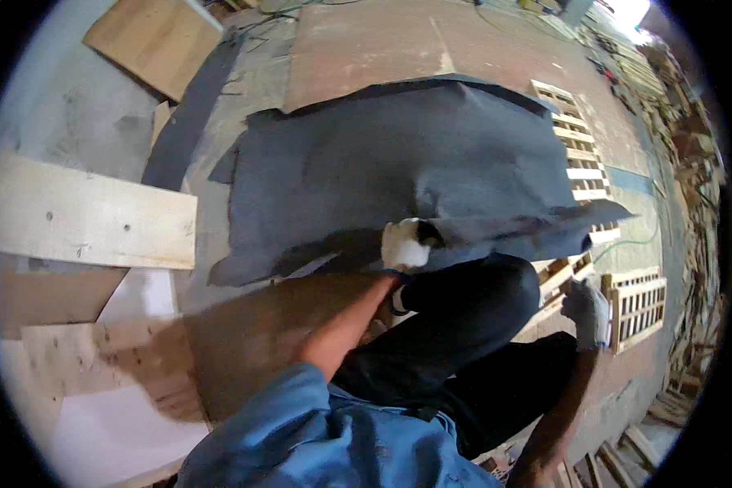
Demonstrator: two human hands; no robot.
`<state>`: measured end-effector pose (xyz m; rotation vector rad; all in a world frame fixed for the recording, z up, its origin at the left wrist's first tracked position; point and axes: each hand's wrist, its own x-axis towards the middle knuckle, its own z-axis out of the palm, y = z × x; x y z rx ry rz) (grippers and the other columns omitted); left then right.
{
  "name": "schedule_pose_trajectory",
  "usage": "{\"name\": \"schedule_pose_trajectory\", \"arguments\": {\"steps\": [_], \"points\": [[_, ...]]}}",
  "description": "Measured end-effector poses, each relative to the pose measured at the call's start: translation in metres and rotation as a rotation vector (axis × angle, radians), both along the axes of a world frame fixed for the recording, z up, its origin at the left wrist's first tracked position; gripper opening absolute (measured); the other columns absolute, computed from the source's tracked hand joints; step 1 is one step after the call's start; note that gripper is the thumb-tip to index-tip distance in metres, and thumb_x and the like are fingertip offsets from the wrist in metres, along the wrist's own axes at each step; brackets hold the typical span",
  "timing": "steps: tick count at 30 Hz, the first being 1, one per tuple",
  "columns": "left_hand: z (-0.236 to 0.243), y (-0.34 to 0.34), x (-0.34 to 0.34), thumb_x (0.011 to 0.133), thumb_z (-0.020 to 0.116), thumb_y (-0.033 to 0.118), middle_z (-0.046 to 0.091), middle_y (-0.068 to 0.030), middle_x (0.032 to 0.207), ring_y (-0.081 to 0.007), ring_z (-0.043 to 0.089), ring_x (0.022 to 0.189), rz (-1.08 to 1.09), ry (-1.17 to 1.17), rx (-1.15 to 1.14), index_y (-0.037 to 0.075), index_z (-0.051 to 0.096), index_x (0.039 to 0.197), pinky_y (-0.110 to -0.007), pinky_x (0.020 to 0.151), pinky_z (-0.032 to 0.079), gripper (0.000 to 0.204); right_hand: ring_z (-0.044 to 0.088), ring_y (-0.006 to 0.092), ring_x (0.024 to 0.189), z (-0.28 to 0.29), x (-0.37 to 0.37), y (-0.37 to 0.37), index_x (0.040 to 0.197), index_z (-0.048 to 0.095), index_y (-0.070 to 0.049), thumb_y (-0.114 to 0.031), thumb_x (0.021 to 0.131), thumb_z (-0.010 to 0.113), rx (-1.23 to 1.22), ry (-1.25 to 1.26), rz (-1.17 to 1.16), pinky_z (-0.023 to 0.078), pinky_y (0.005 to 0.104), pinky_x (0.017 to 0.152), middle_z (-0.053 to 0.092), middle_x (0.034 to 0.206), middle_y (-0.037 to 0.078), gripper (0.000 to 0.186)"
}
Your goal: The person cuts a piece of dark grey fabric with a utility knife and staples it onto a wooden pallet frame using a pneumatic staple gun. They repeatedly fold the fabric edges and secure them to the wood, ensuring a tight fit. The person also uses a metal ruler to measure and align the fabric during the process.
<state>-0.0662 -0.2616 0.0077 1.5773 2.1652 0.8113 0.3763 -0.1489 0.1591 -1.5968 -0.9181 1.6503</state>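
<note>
A large dark grey sheet (342, 154), creased and with uneven edges, is spread in front of me over wooden slatted frames. Its near right edge is folded up into a loose roll beside my knee. My left hand (405, 245), in a white glove, is closed on the near edge of the sheet, at the left end of that fold. Off to the right, my right hand (587, 313), gloved in white and grey, is lowered beside my knee, apart from the sheet. Its fingers are blurred, and whether they hold anything is unclear.
Pale slatted wooden frames (581, 154) stick out at the sheet's right, with another slatted frame (638, 309) nearer. Wooden boards (89, 213) lie at left, and a brown panel (153, 45) at far left. Piles of wood strips (691, 268) line the right side.
</note>
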Motion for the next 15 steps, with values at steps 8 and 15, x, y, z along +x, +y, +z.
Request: {"name": "schedule_pose_trajectory", "arguments": {"steps": [8, 15], "points": [[0.001, -0.007, -0.008, 0.084, 0.077, 0.041, 0.073, -0.022, 0.109, -0.0409, 0.069, 0.104, 0.339, -0.242, -0.155, 0.005, 0.066, 0.119, -0.05, 0.092, 0.053, 0.051, 0.051, 0.0159, 0.054, 0.015, -0.043, -0.014, 0.098, 0.065, -0.005, -0.039, 0.103, 0.058, 0.059, -0.143, 0.006, 0.04, 0.0304, 0.05, 0.057, 0.071, 0.001, 0.035], [-0.032, -0.034, -0.027, 0.092, 0.064, 0.036, 0.072, -0.0115, 0.106, -0.0279, 0.07, 0.098, 0.165, -0.224, -0.156, 0.011, 0.07, 0.116, -0.038, 0.085, 0.054, 0.035, 0.048, 0.0156, 0.055, -0.024, -0.018, -0.007, 0.093, 0.062, -0.011, -0.042, 0.104, 0.056, -0.035, -0.039, 0.09, 0.037, 0.0287, 0.051, 0.052, 0.07, 0.0, 0.033]]}}
